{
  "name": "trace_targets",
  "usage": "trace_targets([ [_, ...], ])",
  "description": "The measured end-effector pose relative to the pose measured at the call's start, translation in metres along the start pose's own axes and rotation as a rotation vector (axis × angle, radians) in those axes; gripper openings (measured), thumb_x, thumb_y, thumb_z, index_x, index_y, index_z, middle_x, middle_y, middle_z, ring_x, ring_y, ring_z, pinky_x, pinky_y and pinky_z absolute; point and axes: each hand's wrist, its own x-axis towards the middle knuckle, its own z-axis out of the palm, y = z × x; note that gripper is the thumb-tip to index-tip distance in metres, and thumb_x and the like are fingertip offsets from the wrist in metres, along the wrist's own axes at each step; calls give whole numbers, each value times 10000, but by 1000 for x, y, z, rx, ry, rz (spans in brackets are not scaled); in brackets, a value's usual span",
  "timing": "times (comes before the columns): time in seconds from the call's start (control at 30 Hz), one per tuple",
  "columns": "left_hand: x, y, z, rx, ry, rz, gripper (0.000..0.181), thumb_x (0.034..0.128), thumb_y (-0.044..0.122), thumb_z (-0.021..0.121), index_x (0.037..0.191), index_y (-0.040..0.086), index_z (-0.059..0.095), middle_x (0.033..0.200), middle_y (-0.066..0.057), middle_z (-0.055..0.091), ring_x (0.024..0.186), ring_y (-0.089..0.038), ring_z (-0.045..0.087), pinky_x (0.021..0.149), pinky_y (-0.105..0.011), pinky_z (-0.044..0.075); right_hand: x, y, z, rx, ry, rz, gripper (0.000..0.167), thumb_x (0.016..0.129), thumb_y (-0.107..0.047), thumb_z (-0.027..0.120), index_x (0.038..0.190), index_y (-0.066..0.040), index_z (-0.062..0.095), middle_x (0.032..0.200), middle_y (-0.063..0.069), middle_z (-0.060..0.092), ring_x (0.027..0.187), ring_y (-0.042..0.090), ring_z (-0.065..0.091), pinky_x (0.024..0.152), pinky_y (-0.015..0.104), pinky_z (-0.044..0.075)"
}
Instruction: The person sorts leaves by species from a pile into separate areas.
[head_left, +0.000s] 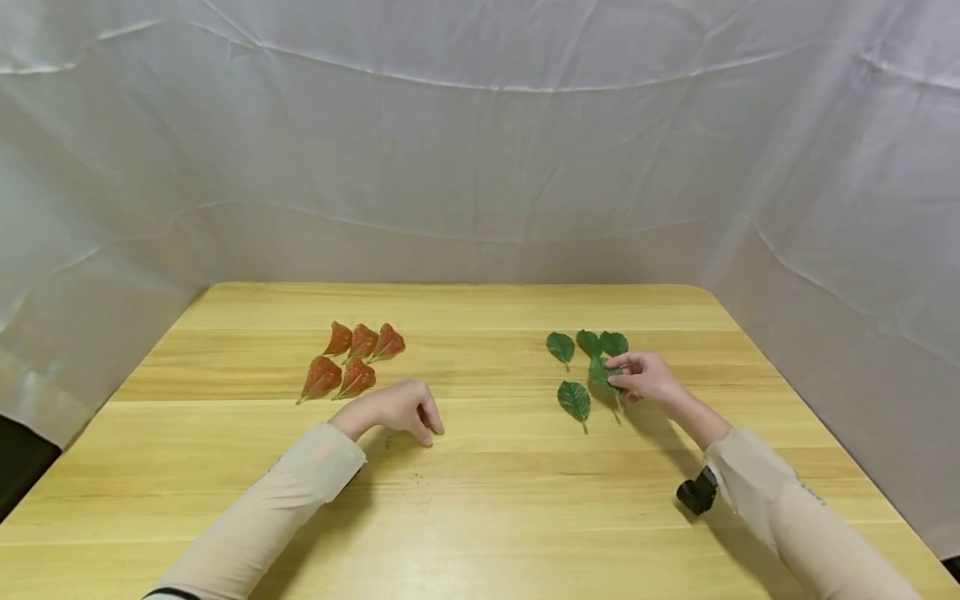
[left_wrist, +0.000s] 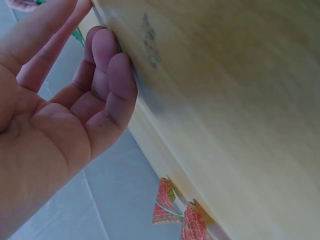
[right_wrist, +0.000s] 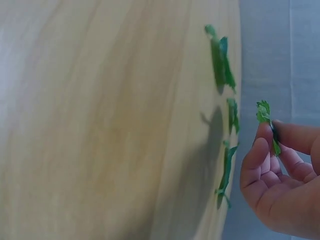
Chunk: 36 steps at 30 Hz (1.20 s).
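Observation:
My right hand (head_left: 651, 379) pinches a green leaf (head_left: 599, 372) between thumb and fingertips. In the right wrist view that leaf (right_wrist: 263, 111) is held up off the table, seen nearly edge-on. Around it lie more green leaves with toothed edges: one (head_left: 574, 400) nearer me, one (head_left: 559, 347) to the left, and two (head_left: 614, 342) just behind. Left of centre, my left hand (head_left: 401, 408) rests with its fingertips at the tabletop, fingers loosely bent and holding nothing. Several red leaves (head_left: 322, 377) lie beyond it in two rows, two of them partly visible in the left wrist view.
Everything lies on a wooden table (head_left: 480, 517) with pale yellow grain. A whitish cloth (head_left: 480, 167) hangs behind it and along both sides. A small black device (head_left: 697, 492) is attached at the right wrist. Small dark marks (left_wrist: 150, 42) show on the wood near the left hand.

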Motion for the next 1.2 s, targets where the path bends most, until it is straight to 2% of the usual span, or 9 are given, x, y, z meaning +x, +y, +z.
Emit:
trace_targets([
  [0.27, 2, -2, 1, -2, 4, -4, 114, 693, -2, 737, 801, 29, 722, 774, -22, 671, 640, -54, 566, 585, -185, 462, 3, 10, -2, -71, -20, 50, 296, 848, 35, 544, 1111, 157, 486, 660, 31, 449, 550, 133, 489, 487, 272, 433],
  [0.53, 2, 0, 1, -6, 2, -6, 116, 691, -5, 737, 803, 18, 719, 778, -33, 672, 648, -61, 570, 590, -184, 463, 3, 13, -1, -126, -44, 66, 257, 826, 51, 564, 1056, 152, 511, 715, 70, 495, 555, 145, 507, 499, 295, 462],
  [0.8, 4, -2, 2, -19, -2, -20, 118, 692, -6, 737, 805, 20, 719, 782, -31, 671, 663, -74, 577, 599, -186, 465, 2, 18, 3, -217, -22, 58, 208, 791, 59, 609, 981, 133, 570, 670, 53, 453, 526, 134, 452, 492, 290, 438],
  [0.97, 5, -2, 2, -16, -6, -21, 116, 695, 1, 736, 807, 24, 719, 783, -27, 671, 663, -67, 573, 602, -186, 464, 2, 21, 4, -242, 4, 50, 204, 770, 64, 621, 961, 121, 583, 732, 83, 516, 511, 137, 447, 482, 271, 421],
  [1.07, 5, -2, 2, -13, -5, -20, 114, 696, 4, 737, 807, 26, 719, 781, -24, 670, 657, -65, 570, 599, -185, 462, 2, 21, 4, -295, 15, 31, 205, 760, 43, 642, 949, 109, 597, 860, 159, 566, 627, 213, 520, 557, 314, 452],
  [1.2, 5, -2, 2, -16, -3, -18, 112, 695, 3, 737, 803, 25, 719, 774, -22, 669, 645, -69, 565, 589, -187, 460, 1, 21, 3, -357, 20, 11, 210, 756, 10, 661, 944, 89, 613, 1011, 227, 563, 912, 351, 523, 756, 417, 444],
])
